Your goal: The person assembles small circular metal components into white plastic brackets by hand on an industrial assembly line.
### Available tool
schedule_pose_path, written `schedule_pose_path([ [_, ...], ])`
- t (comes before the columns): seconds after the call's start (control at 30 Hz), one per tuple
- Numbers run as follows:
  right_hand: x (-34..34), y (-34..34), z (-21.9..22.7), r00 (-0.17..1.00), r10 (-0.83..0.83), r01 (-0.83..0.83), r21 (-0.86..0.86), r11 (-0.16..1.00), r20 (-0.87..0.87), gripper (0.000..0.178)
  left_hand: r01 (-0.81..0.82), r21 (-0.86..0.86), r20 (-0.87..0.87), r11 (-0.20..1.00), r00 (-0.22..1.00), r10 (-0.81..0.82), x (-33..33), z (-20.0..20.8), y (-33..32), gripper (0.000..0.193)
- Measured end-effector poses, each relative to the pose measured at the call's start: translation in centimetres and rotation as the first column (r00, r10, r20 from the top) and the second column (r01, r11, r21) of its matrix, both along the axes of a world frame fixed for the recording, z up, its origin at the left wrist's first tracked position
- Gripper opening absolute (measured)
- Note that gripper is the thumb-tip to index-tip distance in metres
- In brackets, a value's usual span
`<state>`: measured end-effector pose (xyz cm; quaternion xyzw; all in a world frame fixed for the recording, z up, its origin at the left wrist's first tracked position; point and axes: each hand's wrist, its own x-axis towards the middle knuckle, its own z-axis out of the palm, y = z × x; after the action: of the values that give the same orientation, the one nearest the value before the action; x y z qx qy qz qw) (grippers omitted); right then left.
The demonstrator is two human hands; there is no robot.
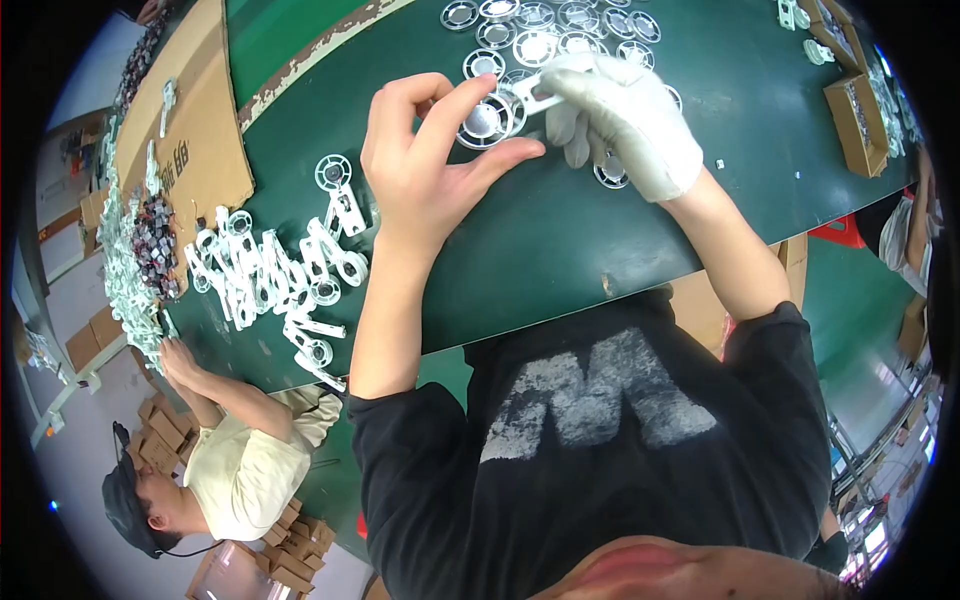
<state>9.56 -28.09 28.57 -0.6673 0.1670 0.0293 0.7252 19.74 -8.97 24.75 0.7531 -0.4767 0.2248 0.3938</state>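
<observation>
My right hand (pixel 628 122), in a pale grey glove, is closed on a small white handheld fan (pixel 530 96) with a flat handle and what looks like a round spoked head. My bare left hand (pixel 425 160) is at the head's left side. Its thumb and index finger are spread apart around a round silver-and-white disc (pixel 485 122), the index fingertip near the upper rim. Whether that fingertip touches the rim, I cannot tell. Several similar round spoked discs (pixel 535 47) lie on the green table beyond my hands.
A heap of white handled pieces (pixel 265 270) lies to the left. Past it, small dark parts (pixel 156 240) lie beside a cardboard sheet (pixel 190 120). A co-worker (pixel 235 470) sits at the lower left, hands at a pale pile. Cardboard boxes (pixel 855 120) stand at the far right.
</observation>
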Motion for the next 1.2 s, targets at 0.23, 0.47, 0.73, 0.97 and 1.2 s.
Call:
schedule_pose_path([
  [0.23, -0.3, 0.9, -3.1, 0.997, 0.010, 0.027, 0.489, 0.872, -0.073, 0.034, -0.092, -0.037, -0.152, 0.995, 0.985, 0.085, -0.9, -1.9, 0.0, 0.063],
  [0.47, -0.3, 0.7, -2.6, 0.995, 0.010, 0.041, 0.497, 0.867, -0.100, 0.033, 0.062, 0.008, -0.244, 0.998, 0.968, -0.058, -0.7, -0.8, 1.3, 0.052],
  [0.73, -0.5, 1.1, -2.4, 0.998, 0.026, -0.003, 0.420, 0.907, -0.050, 0.034, -0.049, -0.137, -0.254, 0.989, 0.967, 0.012, -0.8, -1.7, 1.0, 0.057],
  [0.97, -0.7, 0.7, -2.5, 0.994, 0.103, -0.114, 0.457, 0.882, 0.049, 0.034, -0.031, -0.205, -0.394, 0.978, 0.917, -0.054, -1.3, -2.7, 0.7, 0.057],
  [1.2, -0.2, 0.2, -0.2, 0.976, 0.218, -0.217, 0.052, 0.975, -0.020, 0.035, -0.010, -0.307, -0.399, 0.952, 0.909, -0.119, -1.8, -2.7, 0.8, 0.056],
])
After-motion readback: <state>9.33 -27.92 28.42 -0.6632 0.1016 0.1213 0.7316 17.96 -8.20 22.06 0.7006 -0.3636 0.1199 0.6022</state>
